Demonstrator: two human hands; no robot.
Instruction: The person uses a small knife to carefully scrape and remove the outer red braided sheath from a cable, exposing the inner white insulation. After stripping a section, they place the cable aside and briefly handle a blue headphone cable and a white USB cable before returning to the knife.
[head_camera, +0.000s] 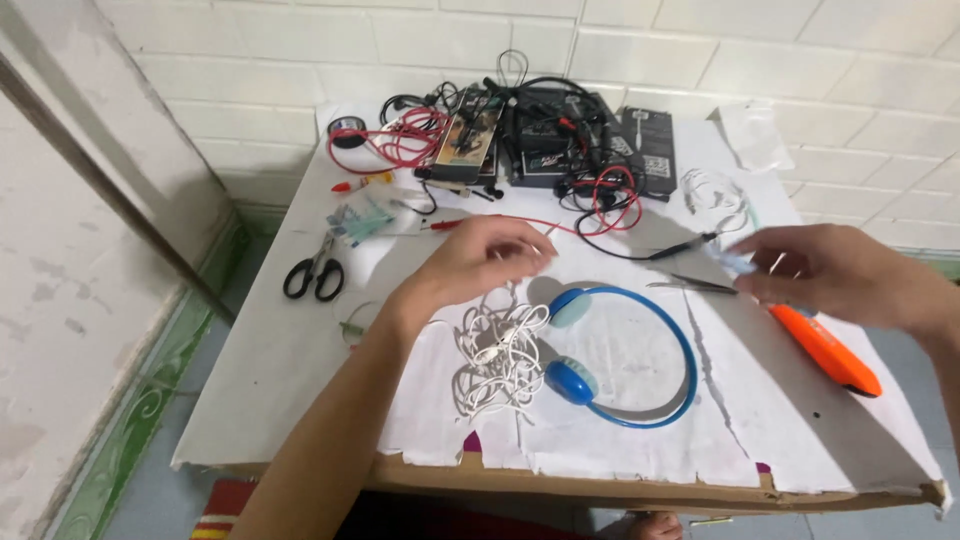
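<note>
My left hand (480, 262) hovers over the white-covered board (280, 350), fingers curled loosely just above a tangle of white earphone cable (497, 362). My right hand (840, 272) is out to the right and pinches a small pale, translucent piece (733, 262) between thumb and fingers. A blue headset (620, 355) lies between the hands, right of the white cable. Thin tweezers (690, 285) rest just left of my right hand. An orange tool (825, 350) lies partly under my right hand.
Black-handled scissors (313, 272) lie at the left. Red and black test leads (600, 205), dark boxes (545, 140) and a tape roll (347, 131) crowd the far edge by the tiled wall. A clear bag (755, 135) sits far right. The board's torn front edge (600, 490) overhangs.
</note>
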